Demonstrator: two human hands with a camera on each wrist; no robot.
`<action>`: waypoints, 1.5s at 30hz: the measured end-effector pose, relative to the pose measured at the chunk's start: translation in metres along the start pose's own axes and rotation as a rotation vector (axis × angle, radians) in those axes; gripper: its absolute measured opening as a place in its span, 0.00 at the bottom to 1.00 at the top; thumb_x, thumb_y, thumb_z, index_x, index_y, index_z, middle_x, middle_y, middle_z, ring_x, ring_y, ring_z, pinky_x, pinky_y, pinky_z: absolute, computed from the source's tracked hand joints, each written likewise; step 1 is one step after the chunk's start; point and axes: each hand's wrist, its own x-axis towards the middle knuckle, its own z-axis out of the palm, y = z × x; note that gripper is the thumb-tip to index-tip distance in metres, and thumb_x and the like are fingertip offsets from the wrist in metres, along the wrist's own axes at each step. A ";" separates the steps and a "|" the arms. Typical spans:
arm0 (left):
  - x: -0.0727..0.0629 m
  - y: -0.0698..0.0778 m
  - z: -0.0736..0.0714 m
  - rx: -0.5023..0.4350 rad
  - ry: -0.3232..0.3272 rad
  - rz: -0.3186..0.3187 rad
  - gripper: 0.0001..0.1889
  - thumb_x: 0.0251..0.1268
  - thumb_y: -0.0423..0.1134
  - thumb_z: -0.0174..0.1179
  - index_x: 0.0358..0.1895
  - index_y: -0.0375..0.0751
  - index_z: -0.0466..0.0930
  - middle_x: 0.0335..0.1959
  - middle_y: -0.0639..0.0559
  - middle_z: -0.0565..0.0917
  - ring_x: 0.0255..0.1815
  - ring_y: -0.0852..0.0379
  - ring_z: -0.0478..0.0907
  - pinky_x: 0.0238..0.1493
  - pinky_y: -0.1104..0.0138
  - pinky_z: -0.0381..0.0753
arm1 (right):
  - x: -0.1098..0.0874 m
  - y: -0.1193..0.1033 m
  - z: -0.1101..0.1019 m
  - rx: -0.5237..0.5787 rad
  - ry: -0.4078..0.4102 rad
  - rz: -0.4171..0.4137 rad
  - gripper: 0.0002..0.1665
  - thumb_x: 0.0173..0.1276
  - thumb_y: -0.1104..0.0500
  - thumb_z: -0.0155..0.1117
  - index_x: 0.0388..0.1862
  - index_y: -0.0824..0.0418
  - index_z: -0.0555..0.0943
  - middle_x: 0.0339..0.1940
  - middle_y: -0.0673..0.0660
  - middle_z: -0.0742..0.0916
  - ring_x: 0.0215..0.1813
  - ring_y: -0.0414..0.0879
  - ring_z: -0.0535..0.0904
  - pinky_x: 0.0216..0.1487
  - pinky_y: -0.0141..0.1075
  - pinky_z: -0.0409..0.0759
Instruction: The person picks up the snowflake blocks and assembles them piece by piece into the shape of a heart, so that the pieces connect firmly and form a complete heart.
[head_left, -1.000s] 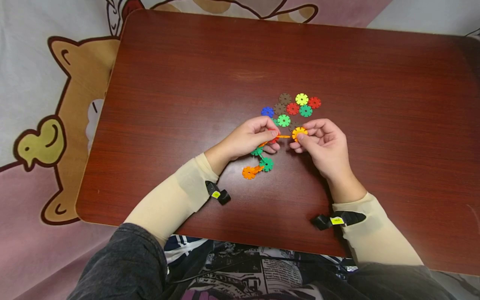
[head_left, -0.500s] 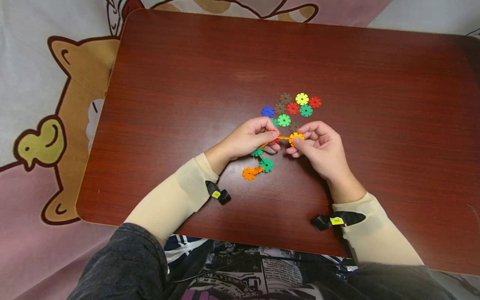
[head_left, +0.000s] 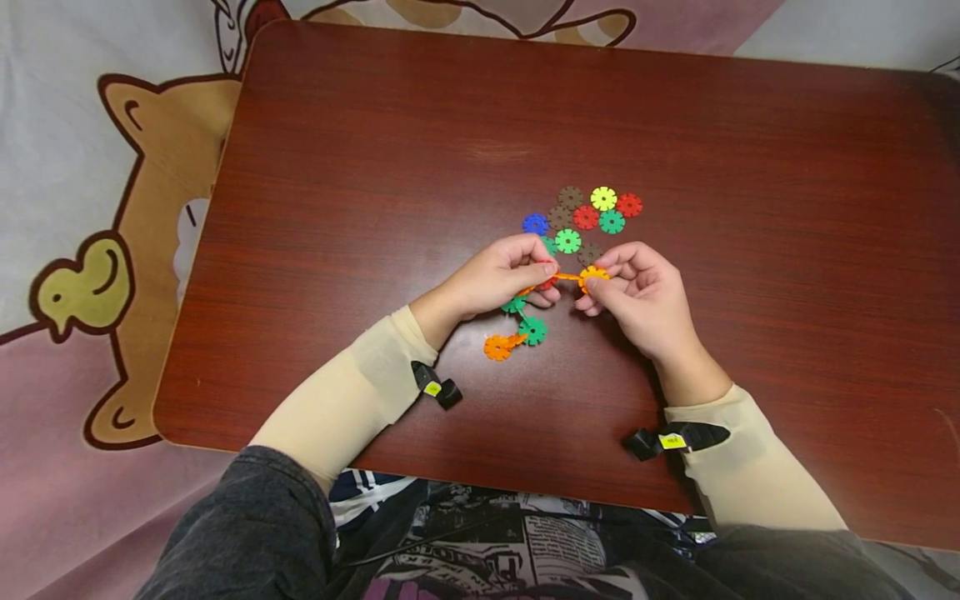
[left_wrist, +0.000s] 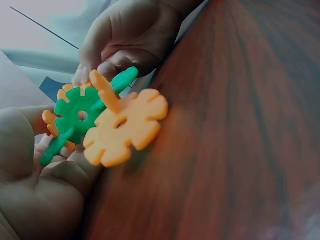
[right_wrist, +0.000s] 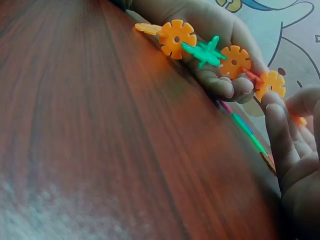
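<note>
Between thumb and fingers, my left hand (head_left: 501,273) grips a chain of notched plastic snowflake discs slotted into each other. From it trail a green disc (head_left: 533,332) and, at the end, an orange disc (head_left: 497,347). That end looks large in the left wrist view, where the orange disc (left_wrist: 107,145) hangs off the table beside green ones. My right hand (head_left: 647,292) pinches a yellow-orange disc (head_left: 592,275), whose edge meets the orange disc (head_left: 567,276) sticking out of the left fingertips. The right wrist view shows the chain's green disc (right_wrist: 205,53) across the left palm.
Just beyond the hands, several loose discs lie flat on the dark red wooden table (head_left: 375,167): a light green disc (head_left: 567,241), a blue disc (head_left: 535,223), a yellow disc (head_left: 603,198) and a red disc (head_left: 630,205) among them. Patterned cloth (head_left: 60,208) borders the table's left side.
The right hand has moved slightly left, bringing its yellow-orange disc from a small gap up against the orange disc at the left fingertips. The left hand has stayed nearly still.
</note>
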 end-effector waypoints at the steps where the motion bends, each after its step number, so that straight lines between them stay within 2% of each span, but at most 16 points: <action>1: 0.000 0.000 0.000 -0.002 -0.002 0.000 0.06 0.81 0.25 0.55 0.39 0.30 0.75 0.35 0.40 0.85 0.36 0.52 0.89 0.47 0.53 0.92 | 0.000 0.000 0.000 -0.008 0.003 0.004 0.10 0.67 0.85 0.61 0.44 0.81 0.74 0.29 0.66 0.87 0.24 0.53 0.89 0.26 0.40 0.90; 9: 0.001 -0.001 -0.001 0.001 -0.014 0.010 0.06 0.81 0.25 0.56 0.40 0.30 0.75 0.36 0.40 0.86 0.36 0.53 0.89 0.46 0.55 0.93 | 0.000 0.001 -0.002 0.015 -0.009 0.013 0.11 0.66 0.87 0.60 0.45 0.81 0.74 0.30 0.67 0.88 0.25 0.53 0.90 0.27 0.39 0.90; 14: 0.002 -0.002 -0.001 0.011 -0.020 0.019 0.06 0.82 0.25 0.55 0.40 0.30 0.76 0.38 0.37 0.85 0.37 0.53 0.89 0.47 0.54 0.92 | 0.000 0.001 -0.003 -0.053 -0.021 0.046 0.12 0.67 0.84 0.63 0.48 0.82 0.76 0.31 0.70 0.89 0.27 0.52 0.90 0.27 0.39 0.91; 19: 0.003 -0.001 0.000 -0.021 0.015 0.002 0.05 0.80 0.26 0.58 0.40 0.29 0.78 0.39 0.38 0.88 0.40 0.51 0.90 0.48 0.55 0.92 | 0.001 -0.001 -0.005 -0.085 0.006 0.085 0.13 0.68 0.82 0.66 0.50 0.81 0.79 0.31 0.71 0.89 0.26 0.50 0.90 0.27 0.39 0.90; 24: 0.003 -0.001 0.000 -0.040 0.053 0.003 0.05 0.78 0.24 0.60 0.38 0.28 0.81 0.39 0.37 0.89 0.40 0.51 0.90 0.46 0.56 0.93 | 0.001 -0.002 -0.004 -0.066 0.000 0.094 0.10 0.71 0.82 0.63 0.50 0.81 0.80 0.34 0.66 0.92 0.29 0.50 0.91 0.31 0.42 0.91; 33: 0.002 0.000 0.002 -0.046 0.101 -0.015 0.06 0.76 0.24 0.63 0.36 0.28 0.84 0.36 0.38 0.90 0.36 0.51 0.90 0.42 0.58 0.93 | -0.002 0.000 0.001 -0.153 -0.022 0.044 0.09 0.74 0.80 0.61 0.50 0.82 0.80 0.37 0.61 0.93 0.30 0.48 0.92 0.33 0.41 0.92; 37: 0.001 0.000 0.003 -0.050 0.090 -0.023 0.06 0.78 0.24 0.61 0.37 0.29 0.82 0.37 0.38 0.89 0.37 0.52 0.90 0.43 0.59 0.93 | -0.003 0.000 0.002 -0.151 -0.030 0.021 0.09 0.74 0.80 0.61 0.51 0.82 0.80 0.37 0.61 0.92 0.30 0.48 0.92 0.33 0.39 0.92; 41: 0.001 0.000 0.003 -0.010 0.066 -0.014 0.05 0.79 0.27 0.61 0.41 0.29 0.81 0.40 0.39 0.87 0.39 0.52 0.89 0.44 0.60 0.93 | -0.002 0.002 0.004 -0.144 -0.035 -0.008 0.10 0.73 0.80 0.63 0.51 0.83 0.80 0.35 0.64 0.91 0.29 0.49 0.91 0.32 0.38 0.91; 43: 0.001 -0.001 0.003 0.019 0.057 -0.007 0.04 0.79 0.27 0.62 0.42 0.30 0.81 0.39 0.39 0.87 0.38 0.52 0.88 0.43 0.62 0.92 | -0.002 0.003 0.003 -0.219 -0.029 -0.056 0.10 0.72 0.79 0.65 0.50 0.81 0.83 0.35 0.65 0.90 0.28 0.47 0.90 0.31 0.35 0.90; 45: 0.001 -0.002 0.002 0.037 0.055 -0.001 0.03 0.77 0.27 0.63 0.42 0.30 0.81 0.38 0.39 0.88 0.36 0.53 0.87 0.40 0.63 0.91 | 0.000 0.004 0.001 -0.382 -0.017 -0.143 0.08 0.71 0.75 0.69 0.48 0.76 0.86 0.37 0.64 0.91 0.34 0.44 0.89 0.37 0.31 0.89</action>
